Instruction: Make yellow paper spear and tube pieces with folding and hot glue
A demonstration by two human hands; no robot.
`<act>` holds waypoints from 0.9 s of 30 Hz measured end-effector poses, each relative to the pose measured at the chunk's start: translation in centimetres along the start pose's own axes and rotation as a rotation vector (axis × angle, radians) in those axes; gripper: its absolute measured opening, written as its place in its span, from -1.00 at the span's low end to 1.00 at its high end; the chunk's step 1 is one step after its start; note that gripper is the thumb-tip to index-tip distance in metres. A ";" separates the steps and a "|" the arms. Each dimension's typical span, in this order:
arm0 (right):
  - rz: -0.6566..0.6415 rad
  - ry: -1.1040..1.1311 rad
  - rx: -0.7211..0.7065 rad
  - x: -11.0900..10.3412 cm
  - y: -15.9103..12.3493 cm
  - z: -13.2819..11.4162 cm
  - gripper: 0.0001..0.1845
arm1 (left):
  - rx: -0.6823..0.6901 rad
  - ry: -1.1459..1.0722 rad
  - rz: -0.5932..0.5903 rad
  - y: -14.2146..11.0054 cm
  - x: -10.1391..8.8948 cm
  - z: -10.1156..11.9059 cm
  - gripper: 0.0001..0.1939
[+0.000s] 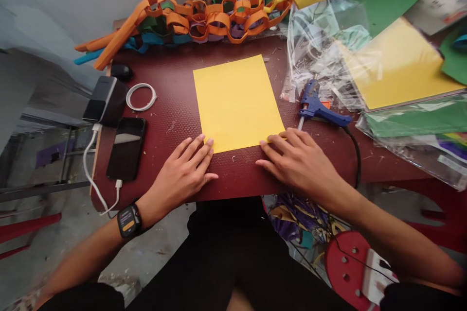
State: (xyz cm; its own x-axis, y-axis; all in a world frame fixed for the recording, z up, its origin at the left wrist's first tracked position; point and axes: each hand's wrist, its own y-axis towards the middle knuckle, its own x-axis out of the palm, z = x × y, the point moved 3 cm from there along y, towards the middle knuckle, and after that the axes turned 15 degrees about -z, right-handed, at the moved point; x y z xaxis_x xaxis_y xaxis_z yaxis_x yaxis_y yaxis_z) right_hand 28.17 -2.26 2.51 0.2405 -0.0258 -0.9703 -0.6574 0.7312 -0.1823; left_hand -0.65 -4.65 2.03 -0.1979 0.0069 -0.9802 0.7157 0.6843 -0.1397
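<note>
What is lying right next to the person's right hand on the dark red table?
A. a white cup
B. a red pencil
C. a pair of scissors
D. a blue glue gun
D: a blue plastic glue gun with a black cord lies just beyond the right hand.

Soft even daylight, faint shadows, sharp centre, wide-angle bending at edges

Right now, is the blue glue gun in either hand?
No: the glue gun lies on the table beyond the right hand, untouched.
</note>
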 end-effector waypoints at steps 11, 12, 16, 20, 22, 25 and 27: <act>-0.020 -0.086 0.108 0.2 -0.4 2.4 -0.51 | 0.141 -0.061 0.247 2.9 -1.7 0.5 -0.66; -0.004 -0.084 0.115 0.0 -0.1 2.0 -0.53 | 0.159 -0.058 0.210 3.5 -1.7 0.8 -0.66; 0.092 -0.001 0.016 -0.5 1.3 -0.4 -0.65 | 0.153 0.002 0.070 4.8 -1.1 1.8 -0.51; 0.134 0.099 -0.102 -0.3 2.3 -1.5 -0.69 | 0.111 -0.047 0.077 4.6 -0.9 1.7 -0.61; 0.141 0.113 -0.064 -0.1 1.9 -0.5 -0.67 | 0.093 -0.076 0.100 4.0 -1.0 1.2 -0.66; 0.115 0.088 0.010 0.5 0.6 2.0 -0.61 | 0.045 -0.123 0.158 2.9 -1.0 0.1 -0.67; 0.095 0.053 0.053 0.7 -0.1 3.4 -0.58 | 0.018 -0.154 0.196 2.4 -0.8 -0.5 -0.64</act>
State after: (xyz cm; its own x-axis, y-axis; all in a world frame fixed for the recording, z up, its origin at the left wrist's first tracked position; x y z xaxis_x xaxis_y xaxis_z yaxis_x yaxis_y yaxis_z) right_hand 30.83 0.01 2.38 0.1400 0.0104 -0.9901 -0.6360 0.7673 -0.0819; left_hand 0.93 -2.63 2.54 0.0497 0.0259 -0.9984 0.7423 0.6679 0.0543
